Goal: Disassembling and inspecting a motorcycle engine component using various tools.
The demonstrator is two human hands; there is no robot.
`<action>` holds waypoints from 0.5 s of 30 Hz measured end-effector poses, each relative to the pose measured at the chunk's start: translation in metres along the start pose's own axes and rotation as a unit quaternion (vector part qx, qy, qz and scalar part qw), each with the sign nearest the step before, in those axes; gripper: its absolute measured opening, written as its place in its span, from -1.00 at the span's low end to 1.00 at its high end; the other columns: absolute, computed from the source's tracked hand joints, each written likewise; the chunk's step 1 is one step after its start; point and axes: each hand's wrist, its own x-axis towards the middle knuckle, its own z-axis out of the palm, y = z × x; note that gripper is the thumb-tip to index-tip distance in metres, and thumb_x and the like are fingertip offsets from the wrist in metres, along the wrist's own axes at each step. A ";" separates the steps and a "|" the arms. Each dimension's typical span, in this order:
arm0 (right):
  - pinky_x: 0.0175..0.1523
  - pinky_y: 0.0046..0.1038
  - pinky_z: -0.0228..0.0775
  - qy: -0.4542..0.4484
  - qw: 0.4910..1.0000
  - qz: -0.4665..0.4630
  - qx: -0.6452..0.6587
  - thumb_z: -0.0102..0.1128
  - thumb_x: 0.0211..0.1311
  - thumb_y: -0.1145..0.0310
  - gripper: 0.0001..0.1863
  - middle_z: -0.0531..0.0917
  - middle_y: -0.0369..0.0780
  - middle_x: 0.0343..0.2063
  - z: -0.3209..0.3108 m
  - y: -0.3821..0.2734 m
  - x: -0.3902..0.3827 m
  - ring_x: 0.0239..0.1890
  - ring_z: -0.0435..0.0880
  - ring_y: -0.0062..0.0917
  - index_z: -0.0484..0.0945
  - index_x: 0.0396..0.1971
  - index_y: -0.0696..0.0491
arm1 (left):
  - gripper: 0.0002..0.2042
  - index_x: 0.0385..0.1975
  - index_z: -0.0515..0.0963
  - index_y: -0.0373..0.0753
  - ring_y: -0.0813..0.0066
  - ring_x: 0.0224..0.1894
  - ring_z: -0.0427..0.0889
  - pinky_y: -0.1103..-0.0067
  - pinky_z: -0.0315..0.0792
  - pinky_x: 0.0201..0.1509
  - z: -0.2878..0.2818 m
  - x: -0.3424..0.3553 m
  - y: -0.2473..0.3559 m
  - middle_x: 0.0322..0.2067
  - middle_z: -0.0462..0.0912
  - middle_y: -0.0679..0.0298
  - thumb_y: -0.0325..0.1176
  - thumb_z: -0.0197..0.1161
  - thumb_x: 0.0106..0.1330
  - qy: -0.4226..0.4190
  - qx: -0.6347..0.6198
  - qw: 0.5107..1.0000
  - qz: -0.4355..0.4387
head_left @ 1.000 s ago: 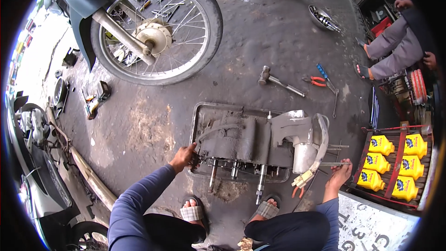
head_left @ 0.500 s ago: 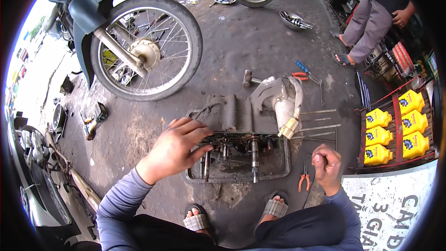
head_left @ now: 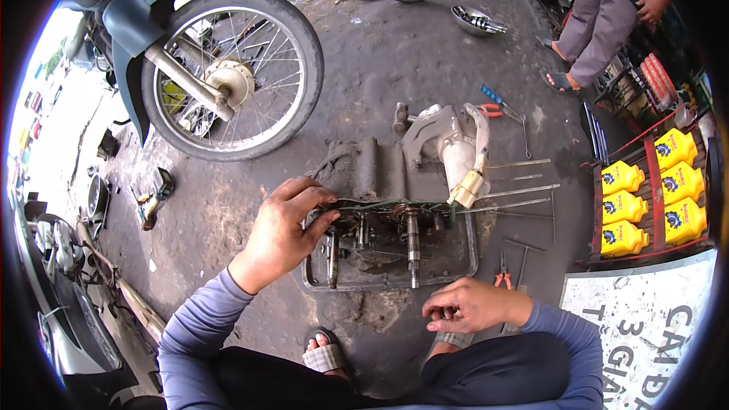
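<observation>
A dirt-caked engine case (head_left: 364, 171) lies on the floor, its near side showing gears and two metal shafts (head_left: 413, 247) that stick out over a shallow metal tray (head_left: 477, 247). My left hand (head_left: 282, 231) is at the left end of its near rim, where thumb and fingers pinch a thin greenish gasket (head_left: 372, 205) running along the edge. In front of the tray's right corner hovers my right hand (head_left: 478, 305), fingers curled in. Whatever it may hold is hidden.
Pliers (head_left: 503, 269), a T-handled wrench (head_left: 524, 247) and long rods (head_left: 524, 190) lie to the right. A hammer (head_left: 400, 118) sits behind the engine. Motorcycle front wheel (head_left: 235, 76) stands far left; yellow bottles (head_left: 623, 209) fill a rack at right. A person (head_left: 607, 23) stands far right.
My right hand has moved left and down, from beside the pliers to the tray's front. My left hand has shifted slightly left and closed on the case's rim. The view has tilted a little.
</observation>
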 end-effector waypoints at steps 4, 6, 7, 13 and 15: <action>-0.38 -0.45 0.51 -0.015 0.999 0.001 -0.037 0.29 0.27 0.21 -0.69 0.66 -0.22 -0.49 -0.007 -0.021 0.008 -0.52 0.64 -0.47 0.63 -0.16 0.14 | -0.77 -0.28 0.59 -0.25 0.15 -0.32 0.55 0.37 0.46 -0.24 -0.008 -0.008 -0.005 -0.41 0.52 0.20 -0.54 0.39 0.03 0.065 0.104 0.990 0.064; -0.38 -0.38 0.52 0.015 0.998 -0.001 -0.055 0.25 0.29 0.17 -0.67 0.67 -0.19 -0.52 -0.017 -0.038 0.016 -0.53 0.67 -0.40 0.62 -0.15 0.13 | -0.76 -0.27 0.59 -0.24 0.21 -0.32 0.54 0.38 0.45 -0.26 -0.008 -0.018 -0.005 -0.41 0.51 0.24 -0.53 0.40 0.02 0.027 0.113 0.988 0.102; -0.36 -0.33 0.54 0.064 0.992 0.009 -0.109 0.22 0.29 0.20 -0.67 0.68 -0.14 -0.53 -0.022 -0.045 0.023 -0.51 0.68 -0.31 0.61 -0.13 0.15 | -0.74 -0.26 0.60 -0.22 0.27 -0.32 0.53 0.40 0.43 -0.28 -0.007 -0.023 -0.005 -0.41 0.50 0.27 -0.51 0.41 0.02 0.003 0.111 0.984 0.141; -0.18 -0.15 0.55 0.141 0.967 0.119 -0.177 0.18 0.25 0.31 -0.65 0.68 0.05 -0.45 -0.036 -0.051 0.090 -0.33 0.70 -0.06 0.55 -0.11 0.28 | -0.71 -0.13 0.59 -0.27 0.38 -0.37 0.53 0.47 0.41 -0.32 0.015 -0.027 -0.014 -0.42 0.49 0.32 -0.41 0.31 0.11 -0.058 0.254 0.956 0.135; -0.12 -0.13 0.54 0.149 0.961 0.116 -0.200 0.18 0.23 0.32 -0.65 0.68 0.06 -0.43 -0.033 -0.047 0.103 -0.28 0.70 -0.04 0.55 -0.13 0.30 | -0.75 -0.18 0.58 -0.28 0.34 -0.35 0.55 0.44 0.44 -0.30 0.019 -0.026 -0.014 -0.41 0.51 0.28 -0.41 0.30 0.12 -0.074 0.254 0.958 0.114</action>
